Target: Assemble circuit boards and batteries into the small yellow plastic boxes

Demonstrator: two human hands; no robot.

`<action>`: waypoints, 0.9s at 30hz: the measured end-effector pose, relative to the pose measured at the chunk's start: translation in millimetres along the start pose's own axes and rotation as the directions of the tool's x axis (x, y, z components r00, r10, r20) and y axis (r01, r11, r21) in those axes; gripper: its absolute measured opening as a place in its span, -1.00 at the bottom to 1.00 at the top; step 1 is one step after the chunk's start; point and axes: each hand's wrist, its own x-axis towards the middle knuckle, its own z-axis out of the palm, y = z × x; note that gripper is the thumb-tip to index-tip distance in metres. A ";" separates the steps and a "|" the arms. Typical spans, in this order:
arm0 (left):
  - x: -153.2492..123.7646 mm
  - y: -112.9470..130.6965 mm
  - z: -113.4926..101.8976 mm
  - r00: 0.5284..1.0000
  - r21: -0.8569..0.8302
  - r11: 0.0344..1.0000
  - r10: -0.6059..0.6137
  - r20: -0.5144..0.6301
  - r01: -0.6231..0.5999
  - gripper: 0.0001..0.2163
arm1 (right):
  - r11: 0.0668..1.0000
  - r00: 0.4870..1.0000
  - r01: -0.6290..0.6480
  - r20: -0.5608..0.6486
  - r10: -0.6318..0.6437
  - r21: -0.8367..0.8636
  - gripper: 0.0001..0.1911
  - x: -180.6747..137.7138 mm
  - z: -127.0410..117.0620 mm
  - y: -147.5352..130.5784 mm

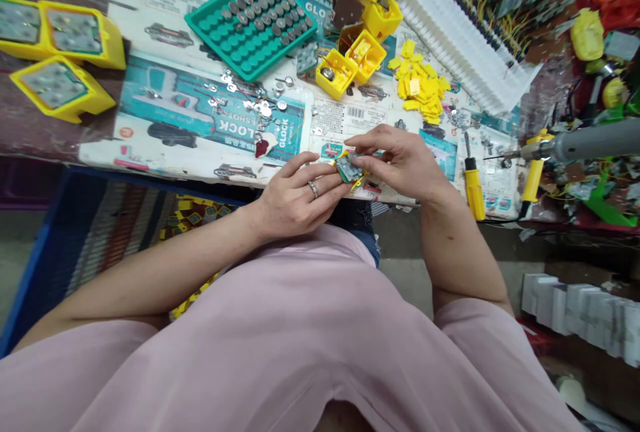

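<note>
Between my two hands, just over the table's front edge, is a small green-edged circuit board point(349, 169) with grey on its face; bits of yellow plastic show around it. My left hand point(300, 195), with a ring on one finger, grips it from the left side. From the right, the fingers of my right hand point(400, 160) close on its upper edge. Beyond them stand several small open yellow plastic housings point(366, 57), some with a round metal part inside. A heap of flat yellow plastic pieces point(423, 85) lies to their right.
A teal tray point(220, 52) holds rows of button cells. Loose metal bits lie in front of it. On the right are a yellow-handled screwdriver point(474, 192), a soldering iron point(575, 142) and a white foam tray point(450, 39). Larger yellow housings point(70, 89) sit left; a blue crate point(43, 265) stands below.
</note>
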 end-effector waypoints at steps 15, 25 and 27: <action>1.3 -9.8 -7.4 0.969 -0.092 0.966 -0.235 0.077 0.242 -0.89 | 0.977 0.987 0.136 -0.058 -0.147 -0.161 -0.65 -14.1 10.6 -14.1; -7.3 -12.1 -1.7 0.976 -0.133 0.968 -0.218 -0.031 0.212 -0.78 | 0.967 0.974 0.101 -0.177 -0.144 -0.234 -0.68 -22.3 18.1 -19.7; -8.8 -12.7 -0.5 0.982 -0.117 0.977 -0.184 -0.048 0.178 -0.82 | 0.965 0.973 0.107 -0.176 -0.152 -0.240 -0.68 -22.6 17.2 -19.1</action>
